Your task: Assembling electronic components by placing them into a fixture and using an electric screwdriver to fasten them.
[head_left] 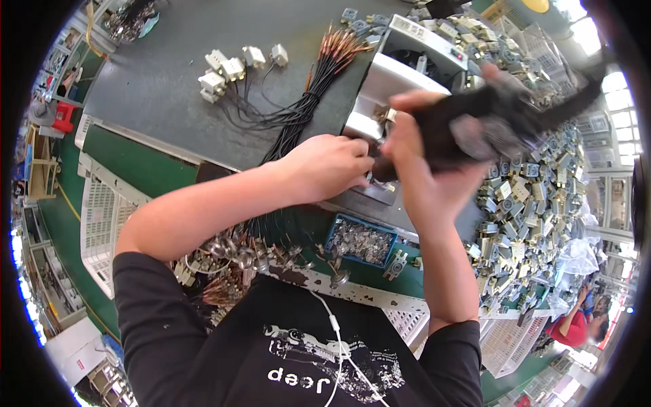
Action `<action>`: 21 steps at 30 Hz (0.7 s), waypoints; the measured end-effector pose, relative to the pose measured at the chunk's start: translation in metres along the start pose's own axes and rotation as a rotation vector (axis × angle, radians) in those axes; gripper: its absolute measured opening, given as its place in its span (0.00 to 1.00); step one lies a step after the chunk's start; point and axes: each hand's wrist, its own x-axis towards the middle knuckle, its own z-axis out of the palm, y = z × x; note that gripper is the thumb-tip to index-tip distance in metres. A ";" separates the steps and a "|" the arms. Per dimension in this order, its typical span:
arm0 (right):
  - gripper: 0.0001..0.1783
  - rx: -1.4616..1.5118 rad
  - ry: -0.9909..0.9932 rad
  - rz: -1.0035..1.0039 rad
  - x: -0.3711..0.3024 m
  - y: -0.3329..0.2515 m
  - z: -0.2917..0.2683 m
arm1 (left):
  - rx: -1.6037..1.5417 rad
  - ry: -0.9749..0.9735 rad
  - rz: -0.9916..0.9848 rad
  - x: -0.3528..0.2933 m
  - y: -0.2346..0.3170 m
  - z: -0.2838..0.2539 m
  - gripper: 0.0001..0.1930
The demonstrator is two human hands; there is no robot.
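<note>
My left hand (pixel 324 166) is closed, fingertips pinched together at the front of a silver metal bench fixture (pixel 400 78). What they pinch is hidden. My right hand (pixel 434 186) is wrapped round a black handheld tool (pixel 468 125), smeared by motion, perhaps a power driver. Its near end meets my left fingertips, and a small pale connector block (pixel 390 115) shows between the hands. To the left, a tied bundle of black wires (pixel 298 112) with copper-coloured ends lies on the dark table (pixel 169 88). Several white blocks (pixel 224 70) sit at the ends of loose wires.
A large heap of grey and cream plug parts (pixel 519 210) spreads along the right. Small metal pieces fill a blue tray (pixel 363 241) near me. Metal round parts (pixel 247 254) hang close to my lap. White crates (pixel 102 217) stand left; a person in red (pixel 573 329) is far right.
</note>
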 end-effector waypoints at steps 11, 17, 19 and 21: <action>0.40 -0.319 0.199 0.034 0.019 -0.004 -0.085 | 0.110 0.016 0.280 -0.012 0.015 -0.014 0.18; 0.27 -0.719 0.305 -0.548 -0.005 0.029 -0.155 | 0.087 0.175 0.339 -0.018 0.014 -0.028 0.16; 0.25 -1.029 0.042 -0.174 -0.024 0.053 -0.192 | 0.123 0.499 0.330 -0.027 -0.006 -0.066 0.21; 0.26 -1.252 -0.170 0.108 -0.029 0.065 -0.204 | -0.108 0.972 -0.121 -0.039 -0.034 -0.088 0.24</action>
